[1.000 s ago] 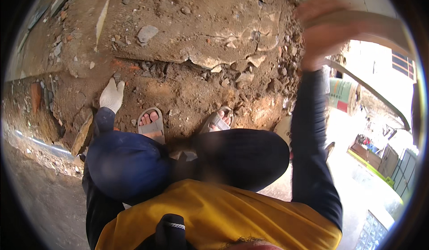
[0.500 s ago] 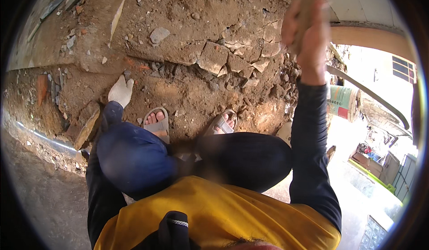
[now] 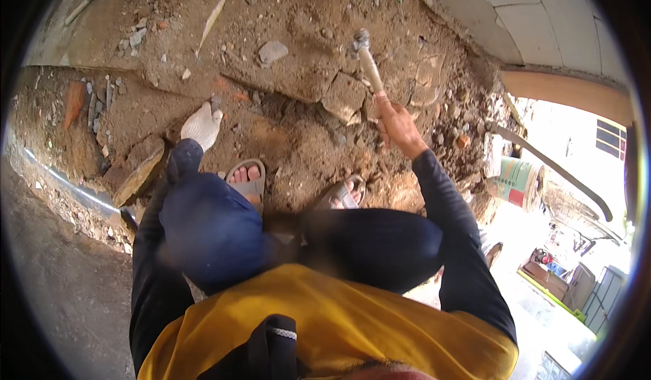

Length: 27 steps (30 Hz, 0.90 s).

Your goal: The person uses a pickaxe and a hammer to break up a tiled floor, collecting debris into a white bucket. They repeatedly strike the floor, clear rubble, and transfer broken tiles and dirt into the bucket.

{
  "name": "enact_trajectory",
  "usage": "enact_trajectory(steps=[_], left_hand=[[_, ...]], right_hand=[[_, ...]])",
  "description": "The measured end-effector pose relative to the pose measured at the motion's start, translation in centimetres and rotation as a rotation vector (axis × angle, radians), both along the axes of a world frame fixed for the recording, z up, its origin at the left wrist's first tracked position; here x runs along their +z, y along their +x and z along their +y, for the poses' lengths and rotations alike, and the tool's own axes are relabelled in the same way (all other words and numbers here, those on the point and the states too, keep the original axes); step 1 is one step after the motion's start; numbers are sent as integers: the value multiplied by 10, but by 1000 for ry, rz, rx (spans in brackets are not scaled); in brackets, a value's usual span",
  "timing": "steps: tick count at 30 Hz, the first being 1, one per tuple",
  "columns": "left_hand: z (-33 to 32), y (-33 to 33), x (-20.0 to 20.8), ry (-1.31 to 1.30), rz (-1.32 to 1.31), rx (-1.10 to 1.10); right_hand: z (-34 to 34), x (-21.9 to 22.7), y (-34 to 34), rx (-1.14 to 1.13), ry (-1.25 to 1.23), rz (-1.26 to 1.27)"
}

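Note:
My right hand point(image 3: 399, 127), bare, is wrapped round the pale handle of a hammer point(image 3: 370, 69). The hammer's grey metal head points away from me, above the broken ground. Below the handle lies a cracked slab piece point(image 3: 344, 96), one of several chunks in the soil. My left hand point(image 3: 201, 127), in a whitish work glove, is low over the dirt left of my feet. Its fingers look stretched out, with the thumb a little apart. A small grey stone point(image 3: 215, 100) shows at its fingertips; whether they touch is unclear.
A flat grey stone point(image 3: 273, 51) lies on the dirt ahead. A tilted slab point(image 3: 141, 169) stands beside my left forearm. To the right are a green and red printed bucket-like container point(image 3: 518, 182) and a long curved dark bar point(image 3: 553, 169). My sandalled feet point(image 3: 249, 182) rest on loose soil.
My right hand has come down and left from its raised place at the upper right, bringing the hammer over the broken slabs. The view has shifted slightly; my left hand stays by the same stone.

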State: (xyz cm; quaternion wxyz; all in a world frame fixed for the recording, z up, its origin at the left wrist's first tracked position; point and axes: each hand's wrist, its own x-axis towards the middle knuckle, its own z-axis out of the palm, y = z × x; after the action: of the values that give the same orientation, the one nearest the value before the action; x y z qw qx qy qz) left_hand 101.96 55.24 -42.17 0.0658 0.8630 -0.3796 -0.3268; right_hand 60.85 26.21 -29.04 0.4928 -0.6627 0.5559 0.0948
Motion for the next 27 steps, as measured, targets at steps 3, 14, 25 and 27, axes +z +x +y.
enact_trajectory(steps=[3, 14, 25, 27], left_hand=[[6, -3, -7, -53, -76, -3], [7, -5, -7, -17, -85, 0], [6, -3, -7, -36, -44, -34], [6, -3, -7, -10, -76, -37]], right_hand=[[-7, 74, 24, 13, -134, -187], [-17, 178, 139, 212, -973, -648], [6, 102, 53, -25, -5, -210], [8, 170, 81, 64, -171, -531]])
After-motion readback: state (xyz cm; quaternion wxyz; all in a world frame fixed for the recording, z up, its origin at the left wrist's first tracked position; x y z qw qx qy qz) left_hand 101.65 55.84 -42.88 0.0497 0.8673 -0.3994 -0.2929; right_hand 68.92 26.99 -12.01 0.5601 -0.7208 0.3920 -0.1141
